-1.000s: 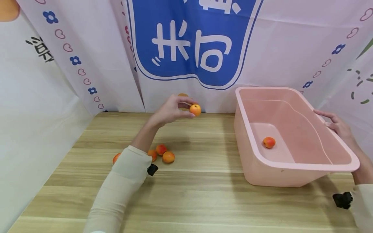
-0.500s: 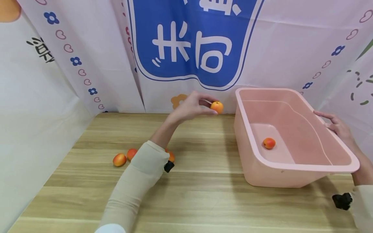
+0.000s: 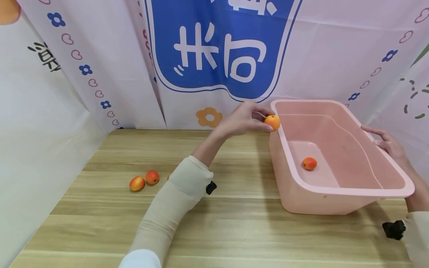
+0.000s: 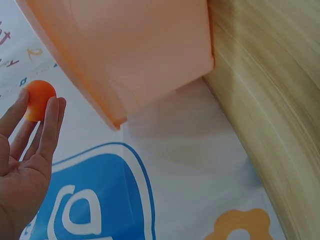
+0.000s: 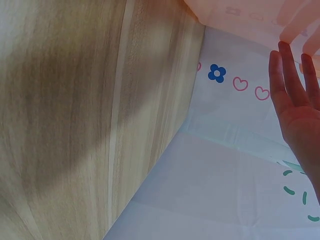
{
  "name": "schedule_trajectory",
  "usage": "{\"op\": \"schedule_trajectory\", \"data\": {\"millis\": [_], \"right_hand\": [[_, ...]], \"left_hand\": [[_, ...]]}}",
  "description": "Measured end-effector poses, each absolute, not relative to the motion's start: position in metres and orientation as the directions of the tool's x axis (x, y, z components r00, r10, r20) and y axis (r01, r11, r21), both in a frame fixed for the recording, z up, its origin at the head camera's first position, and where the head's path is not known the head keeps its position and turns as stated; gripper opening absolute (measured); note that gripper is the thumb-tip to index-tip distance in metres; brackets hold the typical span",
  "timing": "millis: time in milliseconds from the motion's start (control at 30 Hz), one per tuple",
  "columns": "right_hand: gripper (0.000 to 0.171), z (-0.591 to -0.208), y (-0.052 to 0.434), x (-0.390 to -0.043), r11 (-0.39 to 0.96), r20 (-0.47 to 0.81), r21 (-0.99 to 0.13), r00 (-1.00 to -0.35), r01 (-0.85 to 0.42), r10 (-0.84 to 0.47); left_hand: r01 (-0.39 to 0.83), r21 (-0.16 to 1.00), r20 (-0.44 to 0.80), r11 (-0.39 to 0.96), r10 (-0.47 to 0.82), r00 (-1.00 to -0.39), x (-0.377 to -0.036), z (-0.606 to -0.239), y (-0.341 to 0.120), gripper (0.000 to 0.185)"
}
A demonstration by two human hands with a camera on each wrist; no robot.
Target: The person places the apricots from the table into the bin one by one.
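Observation:
My left hand [image 3: 246,120] pinches a small orange apricot [image 3: 272,122] at its fingertips, right at the left rim of the pink tub [image 3: 338,190]. The left wrist view shows the same apricot [image 4: 39,99] between my fingers, beside the tub's outer wall [image 4: 145,50]. One apricot [image 3: 309,163] lies on the tub's floor. My right hand [image 3: 385,143] rests with straight fingers on the tub's right rim; the right wrist view shows those fingers [image 5: 290,85] against the tub. Two apricots [image 3: 137,183] [image 3: 152,177] lie on the wooden table [image 3: 234,230] at the left, and another is mostly hidden behind my left sleeve.
A printed white and blue cloth backdrop [image 3: 218,48] closes off the back and both sides of the table. The tub stands at the table's right, tilted a little. Black wrist camera mounts [image 3: 393,229] sit at both cuffs.
My left hand has carried the apricot to the right, from mid-table to the tub's left rim. The right hand has stayed on the tub's right rim.

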State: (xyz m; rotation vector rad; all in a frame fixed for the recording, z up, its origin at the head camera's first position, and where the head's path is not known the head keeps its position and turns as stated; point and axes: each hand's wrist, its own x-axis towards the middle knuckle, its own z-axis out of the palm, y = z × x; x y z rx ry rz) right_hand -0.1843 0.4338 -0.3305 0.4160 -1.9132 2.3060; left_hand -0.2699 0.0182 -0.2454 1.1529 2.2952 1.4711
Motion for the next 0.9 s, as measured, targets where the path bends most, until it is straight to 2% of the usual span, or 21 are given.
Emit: {"op": "schedule_trajectory", "data": {"millis": [233, 400, 767, 900], "right_hand": [[0.067, -0.328, 0.432, -0.18, -0.183, 0.196, -0.965, -0.98, -0.19, -0.018], [0.07, -0.328, 0.43, -0.181, -0.185, 0.209, -0.962, -0.978, -0.203, -0.016], [0.071, -0.328, 0.433, -0.185, -0.197, 0.264, -0.949, -0.962, -0.247, -0.065], [0.073, -0.327, 0.433, -0.184, -0.196, 0.237, -0.956, -0.969, -0.22, -0.064]], "left_hand": [[0.515, 0.826, 0.228, 0.229, 0.7, -0.677, -0.27, -0.243, 0.048, 0.038], [0.485, 0.836, 0.168, 0.257, 0.721, -0.672, -0.269, -0.241, 0.067, 0.039], [0.509, 0.817, 0.145, 0.27, 0.758, -0.636, -0.267, -0.239, 0.1, 0.038], [0.516, 0.808, 0.138, 0.284, 0.761, -0.634, -0.265, -0.239, 0.114, 0.037]]}}
